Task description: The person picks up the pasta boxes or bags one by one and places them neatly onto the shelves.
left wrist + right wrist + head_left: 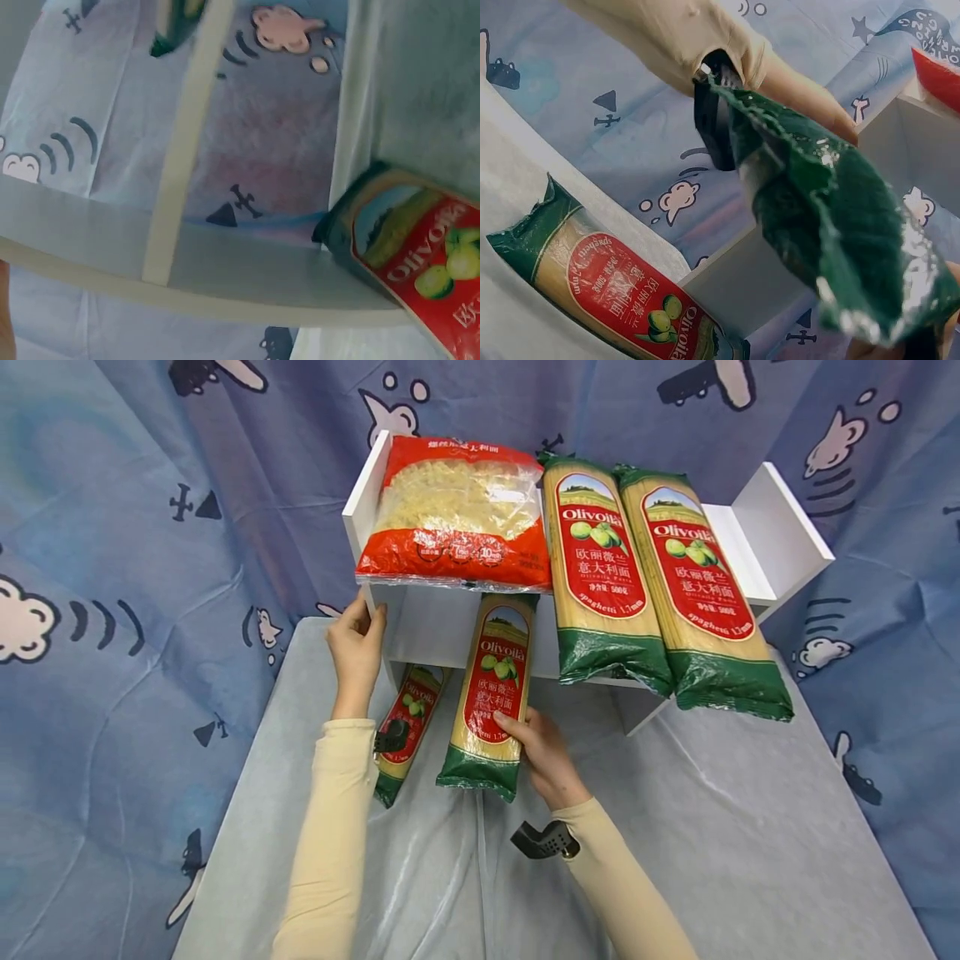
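Right hand (543, 752) grips a spaghetti pack (491, 693), fingers curled over its front, upper end under the shelf (780, 539). Left hand (356, 647) clasps the shelf's left wall with bent fingers.

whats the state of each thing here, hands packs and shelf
Left hand: grips the front left edge of the white two-tier shelf.
Right hand: holds the green-ended spaghetti pack, tilted, top end under the shelf.
Second spaghetti pack: lying under the shelf, by the left arm.
Red bag of short pasta: sealed, lying on top.
Two spaghetti packs on top: side by side, overhanging the front edge.
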The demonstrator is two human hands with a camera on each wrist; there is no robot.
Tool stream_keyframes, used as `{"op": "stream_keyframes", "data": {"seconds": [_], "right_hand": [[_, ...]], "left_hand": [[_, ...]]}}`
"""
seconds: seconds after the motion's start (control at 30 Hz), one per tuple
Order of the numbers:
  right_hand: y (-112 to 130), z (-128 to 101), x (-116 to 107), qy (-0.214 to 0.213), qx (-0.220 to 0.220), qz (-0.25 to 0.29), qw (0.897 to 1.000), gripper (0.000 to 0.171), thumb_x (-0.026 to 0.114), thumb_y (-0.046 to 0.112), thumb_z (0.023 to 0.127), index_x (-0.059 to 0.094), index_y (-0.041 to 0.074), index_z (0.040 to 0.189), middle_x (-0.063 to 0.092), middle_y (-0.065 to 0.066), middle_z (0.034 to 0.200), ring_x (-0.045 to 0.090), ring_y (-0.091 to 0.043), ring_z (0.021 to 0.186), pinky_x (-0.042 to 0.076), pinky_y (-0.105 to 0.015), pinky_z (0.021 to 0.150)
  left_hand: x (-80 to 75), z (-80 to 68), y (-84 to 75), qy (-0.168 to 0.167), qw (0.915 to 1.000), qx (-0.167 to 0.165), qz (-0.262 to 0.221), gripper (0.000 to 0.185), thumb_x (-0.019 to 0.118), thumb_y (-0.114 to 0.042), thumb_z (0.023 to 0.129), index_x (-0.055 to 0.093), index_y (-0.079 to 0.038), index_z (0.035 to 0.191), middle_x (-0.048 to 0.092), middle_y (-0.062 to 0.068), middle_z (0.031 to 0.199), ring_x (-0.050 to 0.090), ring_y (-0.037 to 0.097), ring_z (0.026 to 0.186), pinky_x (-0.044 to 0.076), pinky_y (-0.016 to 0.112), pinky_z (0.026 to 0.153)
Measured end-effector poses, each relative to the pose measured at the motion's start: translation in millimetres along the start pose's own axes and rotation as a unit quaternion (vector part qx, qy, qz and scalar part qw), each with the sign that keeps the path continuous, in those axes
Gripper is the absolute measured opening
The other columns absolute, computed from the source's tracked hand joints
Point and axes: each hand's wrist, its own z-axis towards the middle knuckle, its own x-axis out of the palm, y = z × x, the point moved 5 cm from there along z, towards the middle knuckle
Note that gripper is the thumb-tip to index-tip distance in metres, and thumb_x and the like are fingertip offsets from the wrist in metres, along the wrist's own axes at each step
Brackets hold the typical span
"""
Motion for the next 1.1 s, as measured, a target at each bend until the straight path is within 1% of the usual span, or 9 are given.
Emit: {"op": "stream_keyframes", "data": {"seconds": [0.1,0.17,0.4,0.47,0.6,0.7,0.83,0.93,1.1], "right_hand": [[0.6,2.9,1.6,0.003,0.001,0.015,1.0,0.025,0.06,0.013,0.091,0.057,-0.007,0.106,0.067,0.0,0.078,0.062,-0.011,0.068,0.048,-0.025,0.064],[1.1,3.5,1.9,0.005,0.0,0.021,1.0,0.025,0.059,0.012,0.092,0.056,-0.007,0.107,0.067,0.0,0.079,0.062,-0.011,0.068,0.049,-0.025,0.063],[2.4,4.2,4.5,0.025,0.002,0.012,1.0,0.026,0.058,0.013,0.092,0.055,-0.007,0.109,0.067,0.002,0.079,0.062,-0.01,0.069,0.048,-0.025,0.066],[1.9,4.2,4.5,0.027,0.004,0.01,1.0,0.026,0.057,0.012,0.093,0.055,-0.007,0.11,0.066,0.002,0.079,0.062,-0.01,0.069,0.048,-0.025,0.066],[1.5,4.2,3.9,0.026,0.006,0.01,1.0,0.026,0.057,0.011,0.092,0.054,-0.007,0.111,0.066,0.003,0.079,0.062,-0.009,0.069,0.048,-0.024,0.065],[2.6,5.3,4.0,0.03,0.006,0.011,0.999,0.025,0.056,0.011,0.092,0.054,-0.007,0.11,0.066,0.003,0.079,0.062,-0.009,0.068,0.048,-0.024,0.065],[4.6,8.4,5.4,0.043,0.001,0.008,0.999,0.021,0.056,0.012,0.093,0.056,-0.004,0.106,0.067,0.002,0.078,0.062,-0.009,0.068,0.048,-0.025,0.067],[6.3,13.2,7.4,0.057,-0.002,0.018,0.998,0.016,0.055,0.012,0.094,0.058,-0.001,0.103,0.067,0.002,0.078,0.063,-0.01,0.069,0.048,-0.025,0.068],[9.4,23.0,9.9,0.065,-0.006,0.056,0.996,0.01,0.054,0.01,0.095,0.06,0.003,0.097,0.068,0.001,0.078,0.063,-0.011,0.069,0.049,-0.025,0.067]], "left_hand": [[3.3,-0.4,1.9,-0.003,0.9984,-0.03,-0.048,0.035,0.06,0.002,0.089,0.059,0.002,0.125,0.059,0.022,0.12,0.061,0.029,0.106,0.048,0.024,0.084],[5.3,-0.9,2.1,-0.004,0.9961,-0.043,-0.077,0.037,0.059,0.002,0.09,0.057,0.002,0.127,0.056,0.022,0.125,0.055,0.032,0.114,0.046,0.029,0.091],[6.5,-2.1,-1.7,-0.01,0.9916,-0.061,-0.113,0.037,0.054,0.005,0.092,0.054,0.005,0.129,0.055,0.021,0.128,0.05,0.031,0.122,0.041,0.03,0.097],[7.9,-1.7,-2.6,-0.008,0.9903,-0.075,-0.116,0.036,0.052,0.007,0.092,0.05,0.007,0.128,0.053,0.022,0.128,0.049,0.029,0.122,0.041,0.028,0.097],[11.4,-0.3,-3.0,0.0,0.9888,-0.088,-0.121,0.032,0.047,0.008,0.093,0.043,0.01,0.125,0.043,0.027,0.125,0.043,0.034,0.116,0.04,0.029,0.094],[11.9,0.5,-2.6,0.001,0.9887,-0.087,-0.122,0.032,0.047,0.008,0.093,0.042,0.01,0.125,0.044,0.023,0.122,0.045,0.029,0.113,0.04,0.029,0.093],[9.3,1.6,-1.6,-0.007,0.9875,-0.089,-0.13,0.03,0.051,0.007,0.092,0.047,0.01,0.121,0.049,0.009,0.112,0.049,0.018,0.107,0.041,0.029,0.093],[7.5,1.5,-0.3,-0.012,0.9856,-0.093,-0.141,0.028,0.054,0.006,0.091,0.049,0.009,0.119,0.051,0.002,0.107,0.05,0.016,0.106,0.042,0.03,0.093],[5.7,0.5,2.2,-0.015,0.9832,-0.094,-0.156,0.028,0.056,0.006,0.09,0.052,0.009,0.118,0.053,0.003,0.106,0.052,0.019,0.104,0.043,0.029,0.091]]}}
